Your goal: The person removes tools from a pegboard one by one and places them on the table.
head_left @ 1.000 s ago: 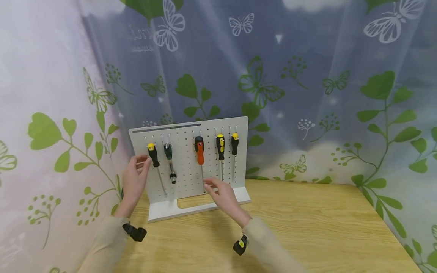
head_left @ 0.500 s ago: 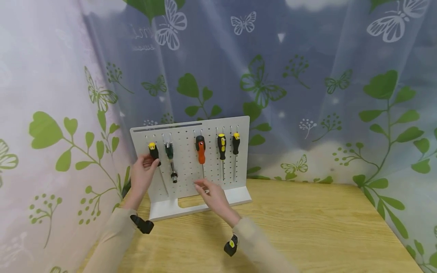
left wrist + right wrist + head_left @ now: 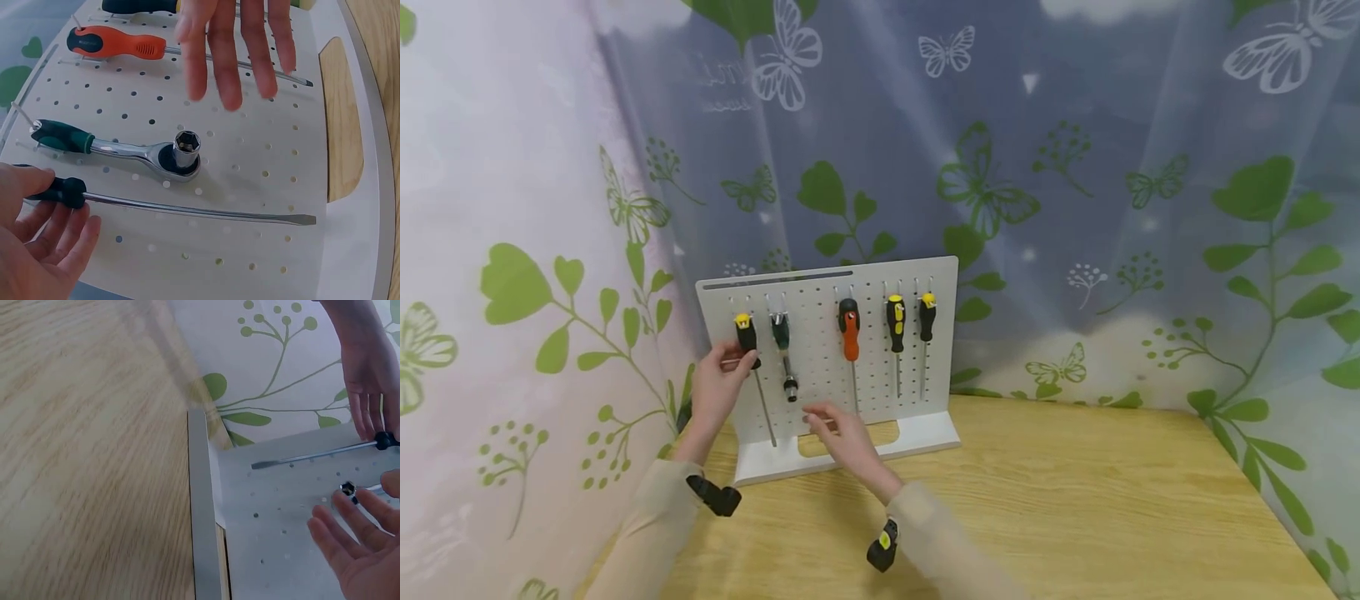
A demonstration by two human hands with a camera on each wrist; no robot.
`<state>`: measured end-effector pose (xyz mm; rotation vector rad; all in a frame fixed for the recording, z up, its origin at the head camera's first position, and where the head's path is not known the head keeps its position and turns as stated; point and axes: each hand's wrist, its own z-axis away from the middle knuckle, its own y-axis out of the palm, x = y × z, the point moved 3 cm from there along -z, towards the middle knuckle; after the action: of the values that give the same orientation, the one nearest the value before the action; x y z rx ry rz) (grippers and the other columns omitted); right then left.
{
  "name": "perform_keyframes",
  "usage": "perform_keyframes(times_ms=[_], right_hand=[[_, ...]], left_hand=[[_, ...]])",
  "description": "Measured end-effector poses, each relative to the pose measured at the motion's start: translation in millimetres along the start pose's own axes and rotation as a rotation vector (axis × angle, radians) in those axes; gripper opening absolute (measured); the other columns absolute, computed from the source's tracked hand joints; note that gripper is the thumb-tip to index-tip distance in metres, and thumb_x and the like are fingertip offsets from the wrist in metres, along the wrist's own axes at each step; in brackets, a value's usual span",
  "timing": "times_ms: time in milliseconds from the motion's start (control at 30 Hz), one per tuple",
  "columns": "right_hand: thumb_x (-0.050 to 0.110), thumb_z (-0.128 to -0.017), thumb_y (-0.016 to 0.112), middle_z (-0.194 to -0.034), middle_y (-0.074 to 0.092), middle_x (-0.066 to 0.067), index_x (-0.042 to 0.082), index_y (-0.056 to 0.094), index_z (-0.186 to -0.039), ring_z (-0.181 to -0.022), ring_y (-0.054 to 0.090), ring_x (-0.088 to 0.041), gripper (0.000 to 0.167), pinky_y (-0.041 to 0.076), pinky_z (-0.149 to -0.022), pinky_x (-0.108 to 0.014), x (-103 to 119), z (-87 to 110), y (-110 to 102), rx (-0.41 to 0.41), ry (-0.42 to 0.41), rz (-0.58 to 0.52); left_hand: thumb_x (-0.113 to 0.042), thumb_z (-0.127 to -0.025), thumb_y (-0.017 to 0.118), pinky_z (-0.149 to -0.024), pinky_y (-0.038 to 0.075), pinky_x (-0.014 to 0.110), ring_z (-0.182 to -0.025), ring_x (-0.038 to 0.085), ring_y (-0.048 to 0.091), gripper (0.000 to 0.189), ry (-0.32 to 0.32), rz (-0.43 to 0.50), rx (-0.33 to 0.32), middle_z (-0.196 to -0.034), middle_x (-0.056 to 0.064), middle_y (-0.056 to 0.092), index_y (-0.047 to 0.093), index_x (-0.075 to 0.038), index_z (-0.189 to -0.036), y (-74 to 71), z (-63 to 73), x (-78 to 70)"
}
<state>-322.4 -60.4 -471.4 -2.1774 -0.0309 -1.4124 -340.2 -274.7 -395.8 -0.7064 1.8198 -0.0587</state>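
a ratchet [image 3: 125,149] hangs on the pegboard [image 3: 817,358] between one screwdriver [image 3: 747,335] at left and three screwdrivers [image 3: 897,325] at right.

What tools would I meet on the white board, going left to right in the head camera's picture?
First yellow-topped black screwdriver → green-handled ratchet → orange-and-black screwdriver → black screwdriver with yellow patches → last yellow-topped black screwdriver.
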Motion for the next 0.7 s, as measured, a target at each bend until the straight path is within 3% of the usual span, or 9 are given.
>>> perform_keyframes(times_ms=[133,267,433,533,700], right_hand=[[0.021,-0.11,0.047,-0.13,0.068,-0.013,0.001,0.058,-0.139,-0.114,0.068,-0.029,0.038,0.058,-0.094,-0.032,3.2,-5.4,14.1,0.047,-0.023,-0.05],[0.021,-0.11,0.046,-0.134,0.066,-0.011,0.002,0.055,-0.142,-0.12,0.065,-0.028,0.039,0.055,-0.1,-0.035,7.5,-9.9,26.3,0.059,-0.004,-0.032],[0.021,-0.109,0.047,-0.138,0.063,-0.011,0.005,0.055,-0.144,-0.12,0.063,-0.031,0.039,0.055,-0.099,-0.039,10.7,-11.7,38.4,0.061,0.045,-0.006],[0.019,-0.108,0.048,-0.137,0.063,-0.012,0.006,0.056,-0.143,-0.118,0.064,-0.033,0.037,0.057,-0.096,-0.04,12.6,-11.6,42.8,0.055,0.058,-0.028],[0.012,-0.106,0.053,-0.126,0.069,-0.012,0.007,0.059,-0.138,-0.108,0.068,-0.027,0.033,0.059,-0.088,-0.028,14.4,-12.8,45.9,0.02,0.075,-0.11]], left_hand=[[-0.017,-0.101,0.065,-0.071,0.052,0.005,-0.106,0.037,0.067,0.037,-0.005,0.032,0.019,-0.121,0.028,0.065,0.059,0.01,-0.124,0.0,2.4,-2.3],[-0.02,-0.1,0.066,-0.072,0.055,0.008,-0.104,0.033,0.068,0.038,-0.007,0.057,0.027,-0.12,0.028,0.065,0.059,0.01,-0.124,-0.9,3.3,-2.1],[-0.021,-0.1,0.067,-0.075,0.059,0.014,-0.096,0.018,0.07,0.039,-0.016,0.089,0.042,-0.12,0.027,0.065,0.06,0.009,-0.124,-2.7,4.6,-3.0],[-0.022,-0.1,0.067,-0.077,0.059,0.016,-0.097,0.019,0.07,0.041,-0.033,0.102,0.057,-0.121,0.027,0.065,0.06,0.008,-0.126,-4.3,6.9,-6.8],[-0.023,-0.1,0.066,-0.079,0.059,0.016,-0.106,0.03,0.068,0.043,-0.061,0.113,0.069,-0.124,0.027,0.064,0.058,0.008,-0.128,-5.3,9.0,-10.7]])
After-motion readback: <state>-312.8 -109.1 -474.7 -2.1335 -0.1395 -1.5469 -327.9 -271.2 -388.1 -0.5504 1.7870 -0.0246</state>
